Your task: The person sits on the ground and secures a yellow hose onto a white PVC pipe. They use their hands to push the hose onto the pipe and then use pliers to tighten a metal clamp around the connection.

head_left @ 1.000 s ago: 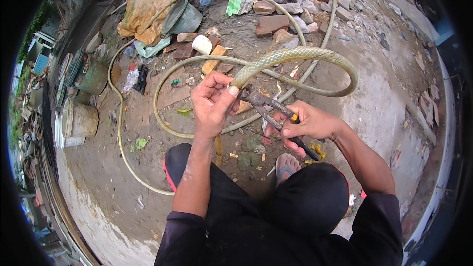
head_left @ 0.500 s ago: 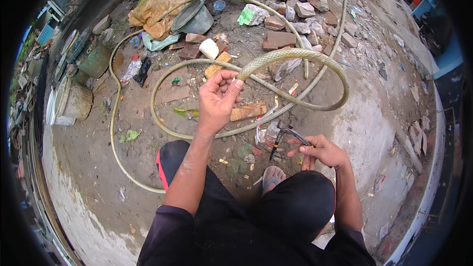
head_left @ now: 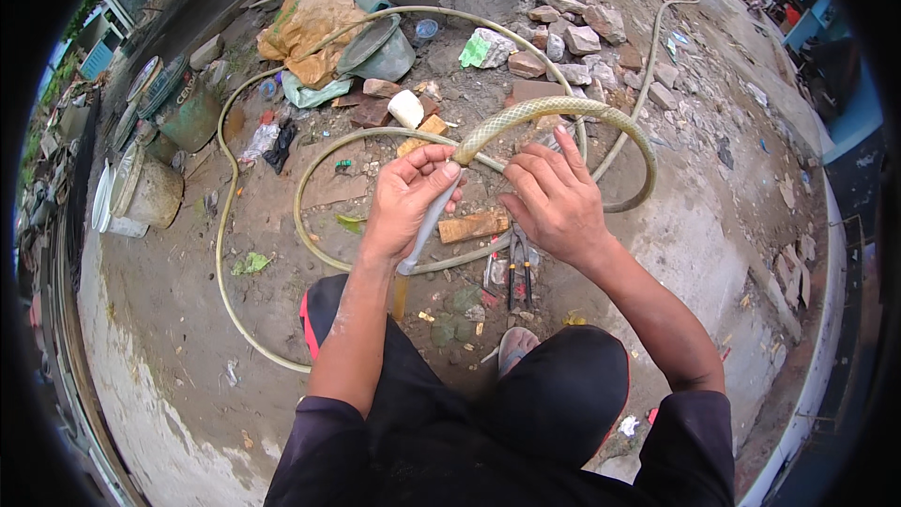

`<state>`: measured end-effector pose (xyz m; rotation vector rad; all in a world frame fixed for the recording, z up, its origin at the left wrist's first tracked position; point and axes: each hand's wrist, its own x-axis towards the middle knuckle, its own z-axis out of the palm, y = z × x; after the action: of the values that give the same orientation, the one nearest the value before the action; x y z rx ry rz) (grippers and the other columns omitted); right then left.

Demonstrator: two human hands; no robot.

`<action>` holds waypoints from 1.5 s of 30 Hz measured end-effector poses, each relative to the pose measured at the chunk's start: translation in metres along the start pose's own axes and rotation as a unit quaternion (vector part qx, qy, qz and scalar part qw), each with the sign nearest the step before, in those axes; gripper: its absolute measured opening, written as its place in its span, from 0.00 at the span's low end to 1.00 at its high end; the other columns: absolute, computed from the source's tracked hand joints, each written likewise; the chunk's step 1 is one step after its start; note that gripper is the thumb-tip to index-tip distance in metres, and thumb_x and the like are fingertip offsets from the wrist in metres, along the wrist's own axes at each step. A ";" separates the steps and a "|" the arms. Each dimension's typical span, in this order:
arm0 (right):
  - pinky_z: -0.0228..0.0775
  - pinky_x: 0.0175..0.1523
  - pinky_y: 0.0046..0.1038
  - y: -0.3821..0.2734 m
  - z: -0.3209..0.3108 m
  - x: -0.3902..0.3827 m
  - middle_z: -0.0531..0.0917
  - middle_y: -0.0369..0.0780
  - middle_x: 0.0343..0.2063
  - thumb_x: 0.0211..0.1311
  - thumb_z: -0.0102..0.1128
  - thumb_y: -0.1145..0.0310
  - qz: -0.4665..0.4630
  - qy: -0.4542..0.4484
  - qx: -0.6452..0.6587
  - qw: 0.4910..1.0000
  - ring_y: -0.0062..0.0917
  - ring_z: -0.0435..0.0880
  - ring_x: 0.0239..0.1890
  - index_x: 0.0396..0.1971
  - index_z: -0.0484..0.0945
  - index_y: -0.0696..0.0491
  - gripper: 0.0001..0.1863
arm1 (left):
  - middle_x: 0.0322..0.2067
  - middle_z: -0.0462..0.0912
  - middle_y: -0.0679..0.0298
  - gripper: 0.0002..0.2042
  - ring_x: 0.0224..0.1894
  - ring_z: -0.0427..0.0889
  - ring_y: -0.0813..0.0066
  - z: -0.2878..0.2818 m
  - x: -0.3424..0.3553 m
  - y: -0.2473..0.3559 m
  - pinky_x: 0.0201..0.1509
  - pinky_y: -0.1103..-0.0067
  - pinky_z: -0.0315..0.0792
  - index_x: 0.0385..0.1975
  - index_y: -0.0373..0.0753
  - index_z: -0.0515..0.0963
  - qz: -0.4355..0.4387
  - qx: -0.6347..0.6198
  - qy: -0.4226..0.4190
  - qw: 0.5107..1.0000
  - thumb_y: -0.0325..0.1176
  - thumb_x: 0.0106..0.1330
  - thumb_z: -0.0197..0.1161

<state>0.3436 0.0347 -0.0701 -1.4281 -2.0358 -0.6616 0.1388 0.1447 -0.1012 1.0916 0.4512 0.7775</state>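
My left hand (head_left: 413,195) pinches the end of a pale, net-patterned braided hose (head_left: 561,105), which arches to the right in a loop. Below that end hangs a pale translucent strip (head_left: 434,222) with a yellowish lower part (head_left: 401,296); I cannot tell exactly what it is. My right hand (head_left: 556,195) is raised beside the hose end, fingers apart, with nothing visible in it. Beneath it on the ground lie pliers (head_left: 520,270) with black and yellow handles. A wood block (head_left: 474,225) lies between my hands.
More hose (head_left: 221,225) curls over the dirt ground. Broken bricks and stones (head_left: 582,39) are heaped at the far right. Dirty buckets (head_left: 150,192) stand at the left. A brown sack (head_left: 314,33) and a grey bucket (head_left: 380,49) lie at the back.
My right hand has left the pliers and risen to the hose end. The pliers now lie on the ground. The translucent strip below my left hand has come into view.
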 end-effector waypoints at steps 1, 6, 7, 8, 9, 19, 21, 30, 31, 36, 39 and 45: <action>0.64 0.73 0.44 0.002 -0.001 -0.004 0.80 0.37 0.37 0.52 0.73 0.65 0.004 -0.011 -0.005 1.000 0.33 0.83 0.48 0.40 0.82 0.51 0.15 | 0.37 0.85 0.59 0.17 0.34 0.84 0.77 0.001 0.001 0.002 0.38 0.80 0.80 0.57 0.30 0.75 -0.009 -0.018 -0.015 1.000 0.28 0.72 0.65; 0.77 0.39 0.34 -0.001 -0.004 -0.014 0.74 0.35 0.27 0.53 0.71 0.68 0.060 -0.010 0.022 0.998 0.28 0.82 0.33 0.32 0.79 0.49 0.09 | 0.35 0.83 0.63 0.15 0.32 0.82 0.80 0.007 -0.016 0.017 0.38 0.81 0.78 0.58 0.32 0.75 -0.070 0.017 -0.144 0.987 0.33 0.77 0.60; 0.76 0.33 0.33 0.000 -0.006 -0.016 0.74 0.35 0.26 0.54 0.71 0.68 0.098 -0.020 0.031 0.995 0.27 0.82 0.31 0.31 0.79 0.49 0.08 | 0.33 0.81 0.65 0.14 0.29 0.79 0.82 0.003 -0.018 0.014 0.34 0.82 0.76 0.56 0.33 0.75 -0.084 0.033 -0.156 0.984 0.35 0.78 0.59; 0.75 0.31 0.32 0.001 -0.007 -0.016 0.74 0.35 0.26 0.55 0.70 0.69 0.103 -0.018 0.030 0.994 0.28 0.82 0.30 0.32 0.78 0.49 0.08 | 0.31 0.79 0.67 0.13 0.26 0.76 0.84 0.001 -0.018 0.011 0.31 0.84 0.74 0.53 0.33 0.76 -0.094 0.046 -0.169 0.980 0.37 0.79 0.57; 0.74 0.29 0.32 0.000 -0.007 -0.016 0.75 0.35 0.25 0.56 0.69 0.70 0.108 -0.016 0.028 0.994 0.28 0.82 0.29 0.33 0.78 0.49 0.08 | 0.29 0.77 0.69 0.13 0.23 0.74 0.86 0.001 -0.018 0.009 0.28 0.85 0.71 0.51 0.34 0.77 -0.104 0.059 -0.181 0.976 0.38 0.80 0.56; 0.74 0.27 0.39 -0.036 -0.028 -0.003 0.81 0.44 0.22 0.65 0.61 0.74 0.122 -0.212 0.123 0.962 0.41 0.84 0.24 0.33 0.75 0.56 0.04 | 0.20 0.77 0.66 0.18 0.22 0.72 0.81 0.037 0.008 -0.033 0.26 0.77 0.66 0.32 0.32 0.79 0.042 0.241 0.045 0.969 0.43 0.79 0.57; 0.74 0.27 0.41 -0.036 -0.032 0.009 0.81 0.46 0.20 0.65 0.61 0.73 0.121 -0.188 0.180 0.958 0.44 0.83 0.23 0.31 0.75 0.57 0.04 | 0.20 0.79 0.63 0.18 0.22 0.74 0.78 0.038 0.004 -0.031 0.27 0.75 0.68 0.33 0.31 0.79 0.044 0.248 0.016 0.968 0.42 0.78 0.57; 0.77 0.32 0.42 -0.004 -0.038 0.123 0.84 0.48 0.20 0.59 0.62 0.69 -0.113 -0.379 -0.001 0.918 0.44 0.88 0.28 0.25 0.85 0.57 0.09 | 0.31 0.85 0.43 0.11 0.36 0.85 0.38 0.057 -0.030 -0.032 0.37 0.56 0.76 0.46 0.31 0.79 0.186 0.449 0.018 0.874 0.34 0.73 0.61; 0.77 0.34 0.42 0.006 -0.025 0.132 0.85 0.47 0.21 0.59 0.63 0.68 -0.105 -0.400 0.012 0.910 0.42 0.88 0.29 0.25 0.86 0.56 0.09 | 0.31 0.85 0.43 0.12 0.35 0.85 0.39 0.062 -0.034 -0.021 0.36 0.56 0.76 0.46 0.32 0.79 0.197 0.441 0.028 0.875 0.34 0.73 0.62; 0.71 0.36 0.34 0.035 0.010 0.124 0.82 0.37 0.19 0.64 0.65 0.63 -0.005 -0.610 0.253 0.751 0.26 0.81 0.27 0.27 0.85 0.56 0.12 | 0.30 0.86 0.49 0.14 0.31 0.87 0.45 0.057 -0.044 -0.030 0.31 0.59 0.79 0.49 0.35 0.77 0.285 0.476 0.025 0.831 0.38 0.73 0.64; 0.66 0.34 0.27 0.048 0.015 0.099 0.79 0.30 0.21 0.68 0.65 0.59 0.089 -0.612 0.354 0.702 0.16 0.73 0.26 0.28 0.83 0.56 0.15 | 0.33 0.87 0.51 0.13 0.32 0.88 0.47 0.056 -0.052 -0.022 0.31 0.61 0.80 0.50 0.36 0.77 0.224 0.453 0.042 0.862 0.36 0.72 0.65; 0.68 0.34 0.24 0.062 0.011 0.081 0.83 0.30 0.24 0.69 0.66 0.59 0.159 -0.583 0.426 0.673 0.14 0.77 0.28 0.31 0.84 0.56 0.14 | 0.35 0.89 0.50 0.16 0.36 0.91 0.56 0.054 -0.047 -0.018 0.36 0.68 0.81 0.55 0.35 0.79 0.357 0.433 0.020 0.828 0.30 0.69 0.68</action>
<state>0.3787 0.1158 -0.0173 -1.5714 -2.1669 1.5976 0.1500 0.0723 -0.0974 2.1736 0.4346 1.3058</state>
